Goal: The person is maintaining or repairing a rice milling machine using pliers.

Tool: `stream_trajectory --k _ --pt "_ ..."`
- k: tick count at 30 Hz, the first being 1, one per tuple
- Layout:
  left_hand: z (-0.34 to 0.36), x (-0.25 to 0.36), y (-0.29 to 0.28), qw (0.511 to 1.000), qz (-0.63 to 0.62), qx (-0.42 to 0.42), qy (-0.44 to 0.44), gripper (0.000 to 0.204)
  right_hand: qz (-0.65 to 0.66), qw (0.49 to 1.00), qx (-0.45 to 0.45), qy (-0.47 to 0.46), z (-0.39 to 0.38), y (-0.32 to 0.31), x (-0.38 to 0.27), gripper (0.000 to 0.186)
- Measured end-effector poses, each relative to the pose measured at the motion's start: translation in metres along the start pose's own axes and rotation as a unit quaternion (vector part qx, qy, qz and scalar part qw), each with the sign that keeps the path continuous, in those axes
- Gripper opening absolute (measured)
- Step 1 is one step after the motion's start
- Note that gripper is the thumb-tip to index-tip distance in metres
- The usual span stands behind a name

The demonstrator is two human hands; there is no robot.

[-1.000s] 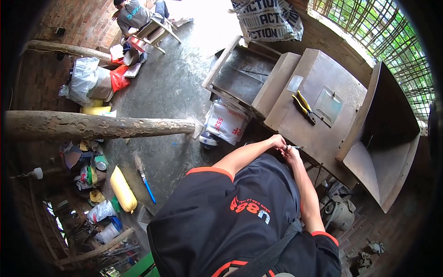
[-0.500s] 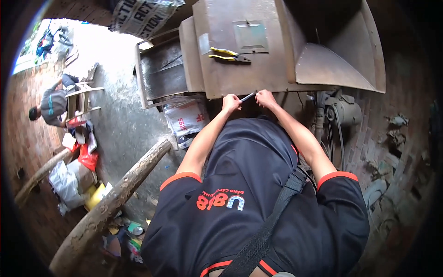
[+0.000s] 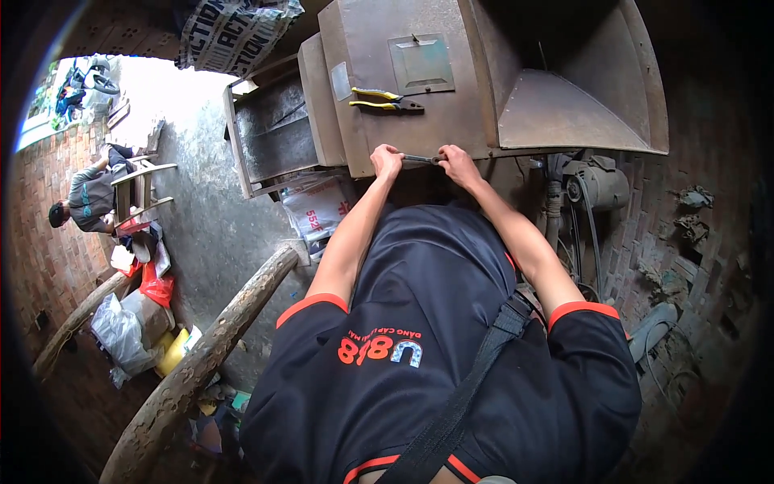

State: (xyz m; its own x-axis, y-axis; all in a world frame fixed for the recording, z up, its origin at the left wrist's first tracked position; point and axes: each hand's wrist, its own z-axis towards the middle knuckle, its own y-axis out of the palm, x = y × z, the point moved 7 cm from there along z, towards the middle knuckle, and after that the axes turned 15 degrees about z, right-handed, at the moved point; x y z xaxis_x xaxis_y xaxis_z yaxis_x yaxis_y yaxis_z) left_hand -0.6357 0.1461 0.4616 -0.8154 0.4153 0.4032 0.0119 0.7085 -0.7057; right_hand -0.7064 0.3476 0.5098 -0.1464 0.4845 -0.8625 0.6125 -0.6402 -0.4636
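A slim grey metal rod (image 3: 418, 159) spans the gap between my hands at the front edge of a brown sheet-metal machine housing (image 3: 371, 133). Its exact kind is too small to make out. My left hand (image 3: 387, 160) is closed around its left end. At the darker right end, the fingers of my right hand (image 3: 459, 166) are pinched together and hide part of it. Pliers (image 3: 389, 102) with yellow-and-black handles lie on top of the housing, beyond my hands, with the jaws pointing right.
Right of the housing's hopper (image 3: 572, 109), a motor (image 3: 597, 189) with a belt sits below. A printed sack (image 3: 238, 32) hangs at the upper left. A wooden pole (image 3: 201, 355) slants along my left. Farther left, a person (image 3: 90, 194) sits near bags.
My hands have spread slightly apart, and more of the rod shows between them, now lying nearly level. The view has shifted a little; the pliers stay on the housing.
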Motion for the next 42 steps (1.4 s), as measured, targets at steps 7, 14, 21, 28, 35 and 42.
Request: stream_trajectory --k 7,14,21,28,35,42 --pt "-0.004 0.016 -0.007 0.999 0.011 0.031 -0.005 0.024 -0.148 0.985 -0.072 -0.043 0.006 0.025 -0.013 0.009" --pt "0.008 0.003 0.002 0.999 -0.008 0.014 -0.031 0.024 -0.200 0.972 -0.082 -0.091 0.009 0.037 -0.019 0.007" --pt "0.029 -0.025 0.021 0.984 -0.127 0.026 -0.123 0.018 -0.186 0.967 -0.093 -0.146 0.008 0.039 -0.038 0.008" --pt "0.027 0.047 0.021 0.985 -0.115 0.130 -0.018 0.017 -0.127 0.991 -0.049 -0.009 0.010 0.027 -0.028 0.019" --pt "0.005 0.109 0.046 0.986 -0.072 0.045 0.146 0.032 0.033 0.992 0.040 0.117 0.008 0.025 0.003 0.020" --pt "-0.028 0.144 0.042 0.972 -0.067 -0.013 0.223 0.080 0.338 0.913 0.161 0.163 0.052 -0.042 0.097 0.041"
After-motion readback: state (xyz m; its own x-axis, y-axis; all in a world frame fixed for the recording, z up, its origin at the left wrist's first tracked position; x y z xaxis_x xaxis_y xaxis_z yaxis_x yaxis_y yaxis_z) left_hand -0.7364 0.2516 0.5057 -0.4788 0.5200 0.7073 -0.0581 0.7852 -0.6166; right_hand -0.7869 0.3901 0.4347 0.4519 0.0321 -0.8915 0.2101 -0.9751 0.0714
